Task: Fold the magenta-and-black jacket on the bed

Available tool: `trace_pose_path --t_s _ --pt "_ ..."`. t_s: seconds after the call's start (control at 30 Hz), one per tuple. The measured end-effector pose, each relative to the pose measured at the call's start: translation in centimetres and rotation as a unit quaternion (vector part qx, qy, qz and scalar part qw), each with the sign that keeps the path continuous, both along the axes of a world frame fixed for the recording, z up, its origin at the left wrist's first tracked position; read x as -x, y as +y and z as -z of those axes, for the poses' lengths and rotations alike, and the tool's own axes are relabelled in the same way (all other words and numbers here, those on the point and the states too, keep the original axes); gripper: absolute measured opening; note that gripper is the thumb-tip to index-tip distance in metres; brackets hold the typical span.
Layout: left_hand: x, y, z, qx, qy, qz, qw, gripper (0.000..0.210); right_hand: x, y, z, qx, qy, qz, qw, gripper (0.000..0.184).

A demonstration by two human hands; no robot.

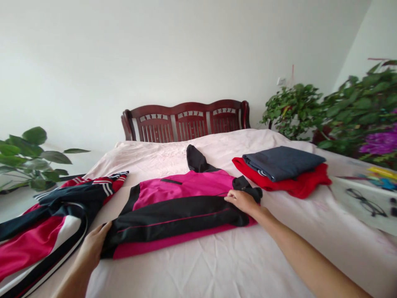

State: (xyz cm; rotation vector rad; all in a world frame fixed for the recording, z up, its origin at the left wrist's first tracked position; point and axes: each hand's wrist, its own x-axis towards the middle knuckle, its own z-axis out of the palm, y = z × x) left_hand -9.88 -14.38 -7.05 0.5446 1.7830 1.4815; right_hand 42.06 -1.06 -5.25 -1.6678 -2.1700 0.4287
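A magenta and black jacket (182, 184) lies sideways on the bed, its collar end to the right. One black sleeve (173, 217) with a thin pink line is laid lengthwise over its near side. The other sleeve (196, 158) sticks out, bent, at the far edge. My left hand (95, 242) is closed on the jacket's left end, the fingertips partly hidden by cloth. With fingers bent in a pinch, my right hand (241, 201) grips the black fabric near the shoulder and collar.
Folded dark-blue and red clothes (283, 163) are stacked on the right of the bed (198, 273). Striped navy, red and white clothes (71, 207) lie at left. Glasses (366, 201) rest on a right-side surface. Plants (293, 109) flank the bed; a wooden headboard (189, 120) stands behind.
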Motion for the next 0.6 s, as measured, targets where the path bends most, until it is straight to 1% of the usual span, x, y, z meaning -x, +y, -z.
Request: trace_pose_path --t_s 0.07,0.13,0.2,0.27,0.37,0.43,0.53,0.6 --pt "0.2 -0.1 0.0 0.006 0.030 -0.012 0.999 0.020 -0.5 -0.7 0.1 0.009 0.005 -0.002 1.000 0.031" --pt "0.2 -0.3 -0.2 0.001 0.053 -0.009 0.999 0.021 -1.0 -1.7 -0.1 0.000 0.005 -0.001 1.000 0.040" --pt "0.3 -0.3 -0.3 -0.004 0.084 0.004 0.996 0.020 -1.4 -2.8 0.1 -0.037 -0.014 0.006 0.999 0.050" --pt "0.6 -0.2 -0.1 0.009 0.131 0.023 0.991 0.023 -1.8 -3.6 0.9 -0.084 -0.050 -0.007 0.995 0.056" --pt "1.3 0.1 0.3 0.039 0.190 0.060 0.979 0.031 -2.3 -3.8 2.3 -0.124 -0.098 -0.049 0.986 0.050" --pt "1.4 0.1 0.3 0.040 0.197 0.082 0.976 0.033 -2.5 -3.5 2.7 -0.130 -0.109 -0.055 0.984 0.042" --pt "0.9 -0.5 -0.7 0.023 0.177 0.091 0.980 0.028 -2.5 -3.8 1.8 -0.155 -0.079 -0.036 0.984 0.036" --pt "0.2 -1.3 -1.8 0.018 0.157 0.089 0.983 0.021 -2.2 -4.8 0.8 -0.176 -0.037 -0.056 0.982 0.036"
